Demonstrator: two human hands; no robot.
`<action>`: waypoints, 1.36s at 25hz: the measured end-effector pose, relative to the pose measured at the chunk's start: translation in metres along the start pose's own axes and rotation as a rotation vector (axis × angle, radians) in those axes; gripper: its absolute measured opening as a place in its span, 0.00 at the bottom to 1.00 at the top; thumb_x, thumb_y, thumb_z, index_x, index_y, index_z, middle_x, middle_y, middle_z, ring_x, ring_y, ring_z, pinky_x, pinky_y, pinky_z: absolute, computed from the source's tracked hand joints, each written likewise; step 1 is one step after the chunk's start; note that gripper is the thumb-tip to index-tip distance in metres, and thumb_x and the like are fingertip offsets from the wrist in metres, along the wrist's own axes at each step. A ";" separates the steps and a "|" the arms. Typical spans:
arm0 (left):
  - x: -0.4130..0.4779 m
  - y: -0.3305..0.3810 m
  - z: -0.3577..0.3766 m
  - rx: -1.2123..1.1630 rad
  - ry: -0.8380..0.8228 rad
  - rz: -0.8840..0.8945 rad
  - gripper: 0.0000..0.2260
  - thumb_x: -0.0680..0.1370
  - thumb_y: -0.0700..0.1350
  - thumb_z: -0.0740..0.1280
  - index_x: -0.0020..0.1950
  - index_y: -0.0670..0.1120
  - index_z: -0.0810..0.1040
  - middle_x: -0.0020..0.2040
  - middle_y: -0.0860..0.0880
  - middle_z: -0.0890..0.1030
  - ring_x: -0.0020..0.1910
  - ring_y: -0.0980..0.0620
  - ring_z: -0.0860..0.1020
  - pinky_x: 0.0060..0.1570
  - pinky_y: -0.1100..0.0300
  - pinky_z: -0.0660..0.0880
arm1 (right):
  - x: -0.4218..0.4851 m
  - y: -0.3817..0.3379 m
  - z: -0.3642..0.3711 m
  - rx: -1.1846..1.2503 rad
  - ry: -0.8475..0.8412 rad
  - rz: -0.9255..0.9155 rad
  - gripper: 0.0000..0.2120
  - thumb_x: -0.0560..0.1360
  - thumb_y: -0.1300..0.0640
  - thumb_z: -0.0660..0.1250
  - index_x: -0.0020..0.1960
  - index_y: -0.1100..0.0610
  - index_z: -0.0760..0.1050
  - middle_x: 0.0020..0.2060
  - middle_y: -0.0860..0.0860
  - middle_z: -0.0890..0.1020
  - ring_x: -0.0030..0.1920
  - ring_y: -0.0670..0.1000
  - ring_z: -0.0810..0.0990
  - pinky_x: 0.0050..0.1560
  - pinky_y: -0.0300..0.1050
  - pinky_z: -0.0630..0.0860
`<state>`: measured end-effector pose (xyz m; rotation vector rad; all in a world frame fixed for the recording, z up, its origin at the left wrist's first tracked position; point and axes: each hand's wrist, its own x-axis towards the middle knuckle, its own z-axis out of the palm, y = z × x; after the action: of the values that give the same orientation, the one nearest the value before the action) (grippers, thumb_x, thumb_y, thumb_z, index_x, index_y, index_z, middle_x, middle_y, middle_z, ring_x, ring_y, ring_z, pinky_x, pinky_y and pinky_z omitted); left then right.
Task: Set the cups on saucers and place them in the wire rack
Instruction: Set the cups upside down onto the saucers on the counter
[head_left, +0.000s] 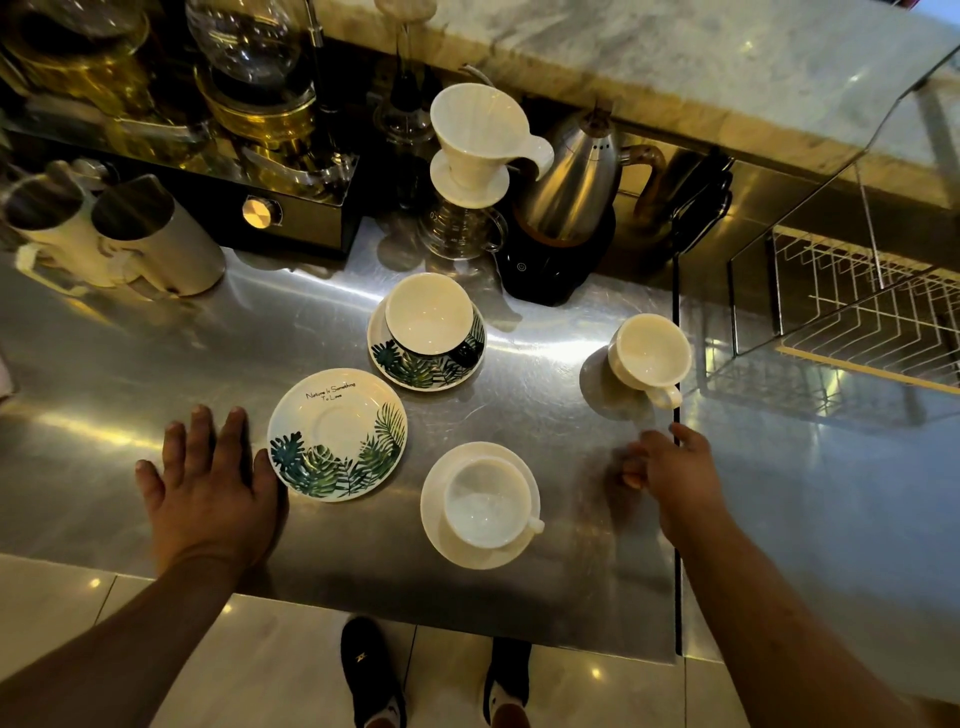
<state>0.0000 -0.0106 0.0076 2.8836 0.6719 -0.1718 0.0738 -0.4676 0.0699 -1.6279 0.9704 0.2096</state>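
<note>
White cup (649, 353) just beyond right hand (670, 467), fingers loose, empty

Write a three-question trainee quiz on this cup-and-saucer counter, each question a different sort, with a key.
1. True or false: the leaf-print saucer beside the left hand already holds a cup.
2. Which cup stands directly on the steel counter? A) the leaf-print cup B) the plain white cup near the right hand C) the white cup nearest the person
3. Fill in: the wire rack holds ___ cups.

Key: 1 false; 2 B; 3 no
</note>
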 end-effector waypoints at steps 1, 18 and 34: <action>0.000 0.000 0.000 0.002 0.000 0.000 0.29 0.81 0.61 0.50 0.81 0.54 0.57 0.83 0.45 0.58 0.82 0.42 0.52 0.68 0.60 0.22 | 0.004 -0.005 0.000 0.040 0.006 -0.005 0.28 0.80 0.60 0.65 0.77 0.51 0.60 0.48 0.60 0.84 0.46 0.59 0.86 0.43 0.52 0.81; 0.000 -0.002 0.005 -0.016 0.043 0.003 0.29 0.81 0.62 0.49 0.81 0.54 0.57 0.83 0.45 0.57 0.82 0.42 0.51 0.74 0.52 0.28 | 0.033 -0.026 0.018 0.167 -0.057 0.077 0.03 0.82 0.56 0.63 0.51 0.55 0.73 0.45 0.60 0.84 0.41 0.55 0.86 0.38 0.46 0.83; -0.001 -0.001 0.006 -0.054 0.039 -0.015 0.29 0.81 0.61 0.49 0.81 0.54 0.58 0.83 0.45 0.57 0.82 0.43 0.50 0.77 0.38 0.44 | -0.034 -0.020 0.056 -0.207 -0.259 -0.202 0.10 0.84 0.57 0.59 0.50 0.56 0.77 0.40 0.61 0.84 0.44 0.61 0.84 0.47 0.53 0.82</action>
<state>-0.0013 -0.0116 0.0016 2.8379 0.6947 -0.0989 0.0859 -0.4020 0.0876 -1.8224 0.5979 0.3829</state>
